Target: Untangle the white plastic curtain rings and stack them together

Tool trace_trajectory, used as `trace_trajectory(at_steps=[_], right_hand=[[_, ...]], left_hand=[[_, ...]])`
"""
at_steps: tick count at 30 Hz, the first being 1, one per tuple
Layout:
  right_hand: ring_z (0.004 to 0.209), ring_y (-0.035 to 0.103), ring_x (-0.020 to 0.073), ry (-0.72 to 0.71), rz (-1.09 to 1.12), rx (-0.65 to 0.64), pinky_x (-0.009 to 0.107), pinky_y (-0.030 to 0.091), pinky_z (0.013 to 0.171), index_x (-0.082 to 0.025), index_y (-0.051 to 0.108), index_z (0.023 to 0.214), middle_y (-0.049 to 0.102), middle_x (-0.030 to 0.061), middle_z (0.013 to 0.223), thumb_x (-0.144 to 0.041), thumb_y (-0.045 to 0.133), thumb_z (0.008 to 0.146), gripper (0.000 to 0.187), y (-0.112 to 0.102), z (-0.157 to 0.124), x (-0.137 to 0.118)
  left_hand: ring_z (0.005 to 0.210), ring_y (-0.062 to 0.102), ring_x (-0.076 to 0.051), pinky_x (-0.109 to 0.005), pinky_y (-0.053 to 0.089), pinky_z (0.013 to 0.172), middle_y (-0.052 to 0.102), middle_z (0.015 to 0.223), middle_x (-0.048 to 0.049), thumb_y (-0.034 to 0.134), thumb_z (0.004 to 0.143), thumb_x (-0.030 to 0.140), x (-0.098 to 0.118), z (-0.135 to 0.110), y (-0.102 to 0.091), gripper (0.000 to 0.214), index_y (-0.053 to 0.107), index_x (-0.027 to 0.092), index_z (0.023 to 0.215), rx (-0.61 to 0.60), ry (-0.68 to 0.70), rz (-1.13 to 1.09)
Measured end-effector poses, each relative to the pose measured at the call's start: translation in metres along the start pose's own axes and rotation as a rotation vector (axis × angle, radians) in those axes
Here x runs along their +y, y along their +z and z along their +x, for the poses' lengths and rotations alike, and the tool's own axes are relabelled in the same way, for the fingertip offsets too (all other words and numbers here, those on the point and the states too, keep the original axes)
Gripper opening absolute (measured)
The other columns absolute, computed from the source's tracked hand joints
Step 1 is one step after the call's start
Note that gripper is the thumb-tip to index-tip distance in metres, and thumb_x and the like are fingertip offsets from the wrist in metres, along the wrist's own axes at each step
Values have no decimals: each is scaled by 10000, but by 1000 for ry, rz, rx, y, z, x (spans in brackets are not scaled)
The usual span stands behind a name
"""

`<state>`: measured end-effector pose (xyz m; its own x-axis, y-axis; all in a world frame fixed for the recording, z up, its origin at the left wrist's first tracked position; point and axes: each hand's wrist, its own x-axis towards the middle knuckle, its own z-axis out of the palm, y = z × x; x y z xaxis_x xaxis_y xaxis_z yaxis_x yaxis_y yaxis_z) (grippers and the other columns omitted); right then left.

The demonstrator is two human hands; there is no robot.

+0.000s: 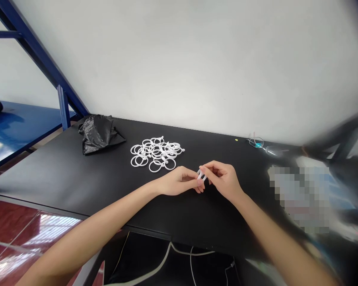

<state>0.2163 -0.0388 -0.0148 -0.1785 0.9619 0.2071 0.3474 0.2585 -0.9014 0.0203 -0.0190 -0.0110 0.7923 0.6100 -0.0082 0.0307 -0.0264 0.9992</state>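
Near the middle of the black table, my left hand [181,182] and my right hand [222,178] meet fingertip to fingertip. Both pinch a small white ring [200,175], mostly covered by the fingers. My left thumb and fingers hold its lower left side, while my right thumb and index finger grip its upper right. Just beyond my left hand lies a loose pile of white plastic rings [157,153], several of them overlapping, with small knobs on some rims.
A crumpled black plastic bag [98,134] lies at the table's back left. Coiled thin wire with a blue-green part [258,143] rests near the wall. Blurred packaging [301,194] is at the right. Pale cables [155,270] hang below the front edge. A blue frame [44,59] stands left.
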Motion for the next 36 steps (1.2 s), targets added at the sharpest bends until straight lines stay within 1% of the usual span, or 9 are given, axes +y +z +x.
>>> trace_trajectory(at_steps=[3, 5, 10, 16, 19, 21, 23, 27, 36], right_hand=[[455, 516, 101, -32, -22, 34, 239, 422, 442, -171, 682, 730, 624, 2, 583, -396, 649, 875, 271, 0, -2, -1], [457, 513, 99, -53, -34, 42, 238, 418, 449, -173, 670, 714, 614, -3, 579, -386, 642, 881, 272, 0, -2, -2], [505, 544, 117, -95, -53, 35, 251, 455, 490, -187, 654, 715, 621, 2, 611, -385, 612, 899, 274, 2, -2, -4], [538, 576, 134, -145, -108, 59, 273, 477, 524, -192, 654, 719, 641, 16, 627, -374, 600, 908, 267, 3, -1, -4], [540, 588, 135, -119, -61, 78, 271, 494, 520, -189, 678, 756, 644, 14, 629, -379, 645, 874, 226, 2, -1, -3], [543, 590, 135, -91, 9, 89, 268, 509, 511, -189, 694, 844, 628, 2, 633, -380, 696, 832, 192, 0, -1, -3], [569, 606, 139, -78, 77, 107, 271, 533, 529, -192, 692, 902, 635, 2, 666, -365, 733, 800, 204, -1, -1, -3], [622, 649, 148, -87, 171, 114, 286, 573, 595, -197, 693, 830, 688, 29, 751, -329, 729, 815, 137, -1, -1, -4], [593, 659, 152, -85, 178, 123, 297, 599, 579, -196, 682, 773, 674, 18, 704, -344, 712, 834, 162, 2, -1, -3]], left_hand=[[791, 692, -156, -277, 555, 811, 709, 819, -86, 539, 948, 397, 2, 0, 0, 367, 711, 82, 872, 19, -13, -10], [786, 691, -157, -276, 554, 805, 709, 812, -86, 550, 941, 403, 3, 0, 0, 368, 711, 81, 864, 19, -12, -17], [783, 681, -156, -281, 549, 805, 706, 815, -79, 564, 932, 412, 2, -1, 0, 360, 712, 95, 844, 8, 0, -36], [782, 667, -152, -272, 532, 805, 699, 804, -70, 546, 939, 426, 1, -1, -1, 374, 707, 107, 830, 6, 16, 7], [779, 653, -149, -272, 519, 809, 690, 787, -62, 537, 941, 437, 2, 0, -1, 384, 700, 109, 824, 17, 36, 11], [775, 645, -148, -274, 514, 810, 685, 782, -61, 531, 944, 440, 3, 0, -2, 392, 695, 107, 820, 44, 51, 2], [773, 643, -147, -274, 515, 807, 683, 789, -64, 529, 945, 440, 4, 0, -2, 395, 692, 104, 818, 75, 63, -14], [773, 645, -148, -273, 524, 795, 683, 801, -70, 548, 936, 439, 6, 1, -1, 391, 693, 98, 812, 99, 73, -30], [778, 654, -155, -291, 532, 809, 698, 805, -73, 600, 898, 465, 2, 1, -1, 382, 705, 99, 861, 124, 64, -11]])
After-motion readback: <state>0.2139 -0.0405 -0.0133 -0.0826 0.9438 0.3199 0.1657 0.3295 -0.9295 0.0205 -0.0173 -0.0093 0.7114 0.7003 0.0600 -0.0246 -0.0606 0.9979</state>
